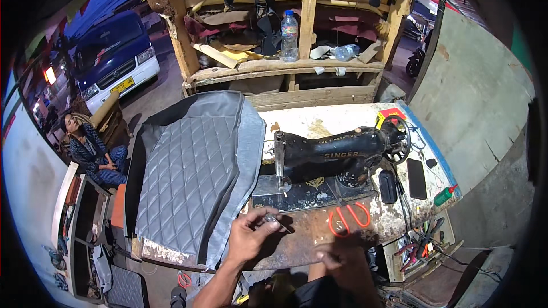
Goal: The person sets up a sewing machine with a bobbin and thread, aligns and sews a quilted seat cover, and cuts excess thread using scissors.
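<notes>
My left hand [251,236] is over the table's front edge, thumb and fingers pinched on a small shiny metal part [270,218], too small to name surely. Blurred and in shadow, my right hand [339,256] hangs at the front edge to the right; its fingers do not show clearly. Beyond both hands stands a black sewing machine [334,157] with its handwheel [394,140] at the right. Left of its needle area lies a grey quilted seat cover [188,174] with diamond stitching. Scissors with orange handles [348,219] lie between the machine and my right hand.
On the table's right lie a dark phone [416,178], a black case [388,187] and a green bottle [443,195]. A tool drawer [419,251] hangs below. Behind, a wooden rack [285,68] holds a water bottle [289,37] and scraps. A person [94,151] sits at left.
</notes>
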Demonstrator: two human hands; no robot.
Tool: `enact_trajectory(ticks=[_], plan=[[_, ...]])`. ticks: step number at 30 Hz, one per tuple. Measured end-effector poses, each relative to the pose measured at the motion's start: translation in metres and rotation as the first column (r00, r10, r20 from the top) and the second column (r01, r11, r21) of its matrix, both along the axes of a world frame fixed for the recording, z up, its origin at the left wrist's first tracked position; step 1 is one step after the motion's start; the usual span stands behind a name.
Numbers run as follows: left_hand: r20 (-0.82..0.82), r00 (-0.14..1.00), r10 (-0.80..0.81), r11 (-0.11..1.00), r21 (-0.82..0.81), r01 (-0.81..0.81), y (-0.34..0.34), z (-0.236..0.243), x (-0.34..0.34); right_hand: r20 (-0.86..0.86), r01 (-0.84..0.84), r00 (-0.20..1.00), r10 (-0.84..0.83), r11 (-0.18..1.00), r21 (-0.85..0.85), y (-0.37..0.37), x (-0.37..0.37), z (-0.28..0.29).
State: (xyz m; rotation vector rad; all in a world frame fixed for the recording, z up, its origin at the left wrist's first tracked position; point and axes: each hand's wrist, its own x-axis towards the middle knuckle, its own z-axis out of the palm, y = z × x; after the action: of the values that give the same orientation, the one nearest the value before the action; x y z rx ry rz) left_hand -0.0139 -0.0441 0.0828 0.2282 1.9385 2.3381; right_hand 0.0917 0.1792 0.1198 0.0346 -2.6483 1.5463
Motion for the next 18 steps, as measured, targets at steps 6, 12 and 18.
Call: enact_trajectory(ticks=[6,12,18], plan=[[-0.282,0.909,0.308,0.9,-0.224,-0.374,-0.036,0.0,-0.017,0.046,0.033,0.998,-0.037,0.997,0.067,0.027,0.031,0.056],[-0.555,0.478,0.68,0.612,0.071,-0.788,-0.091,0.075,0.025,-0.161,-0.183,0.951,0.264,0.9,0.396,0.076,0.071,0.077],[-0.409,0.476,0.779,0.602,0.275,-0.749,-0.126,0.07,0.069,-0.117,0.124,0.991,-0.07,0.817,0.563,0.07,0.03,0.039]])
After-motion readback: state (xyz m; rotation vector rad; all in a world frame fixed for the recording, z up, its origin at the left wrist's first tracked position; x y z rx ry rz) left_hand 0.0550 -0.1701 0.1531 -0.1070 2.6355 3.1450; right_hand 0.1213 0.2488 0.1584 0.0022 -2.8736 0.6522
